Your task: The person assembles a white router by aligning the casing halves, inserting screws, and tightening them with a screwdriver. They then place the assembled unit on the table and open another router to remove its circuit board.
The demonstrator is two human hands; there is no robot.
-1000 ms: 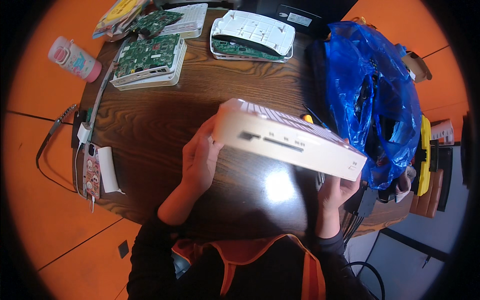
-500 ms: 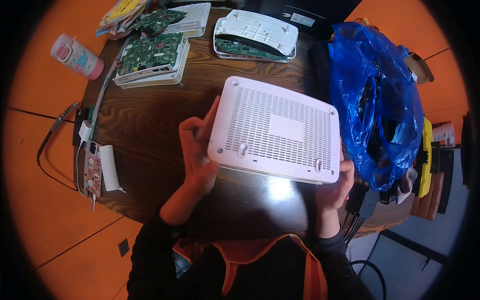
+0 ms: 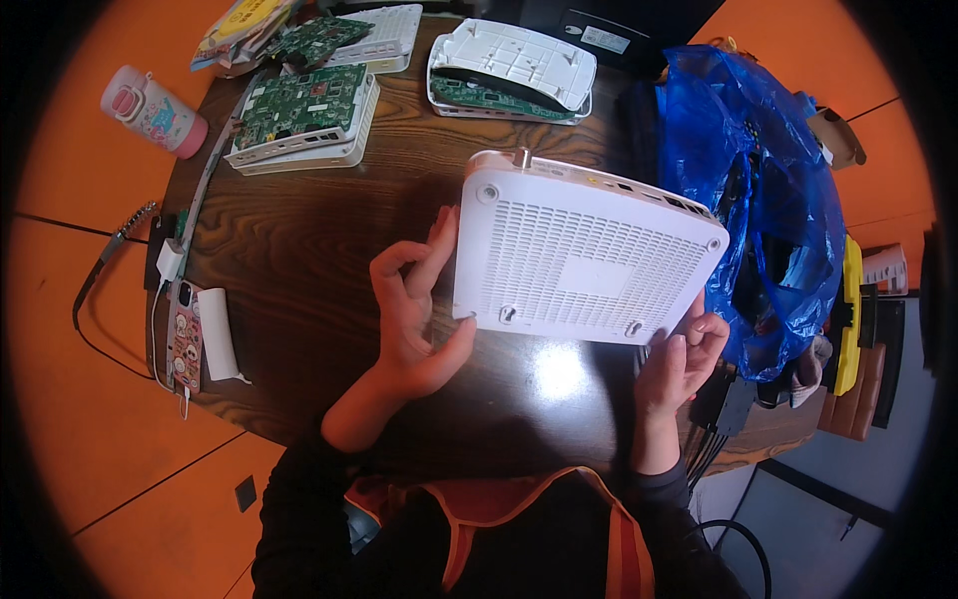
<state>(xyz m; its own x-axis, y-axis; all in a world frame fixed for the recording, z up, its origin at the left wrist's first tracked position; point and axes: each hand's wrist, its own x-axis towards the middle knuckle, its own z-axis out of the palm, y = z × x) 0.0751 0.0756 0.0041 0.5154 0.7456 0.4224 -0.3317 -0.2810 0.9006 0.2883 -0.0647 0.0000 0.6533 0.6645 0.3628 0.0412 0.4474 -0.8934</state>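
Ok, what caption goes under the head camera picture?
Two hands, left and right, hold a white router underside-up over a wooden table.

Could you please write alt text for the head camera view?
Two bare hands, left hand and right hand, hold a white vented router case underside-up over a dark wooden table. Opened routers with green circuit boards and a blue plastic bag lie behind.

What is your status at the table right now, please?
Left hand and right hand grip flat white vented plastic router case, underside up. Blue plastic bag beside it.
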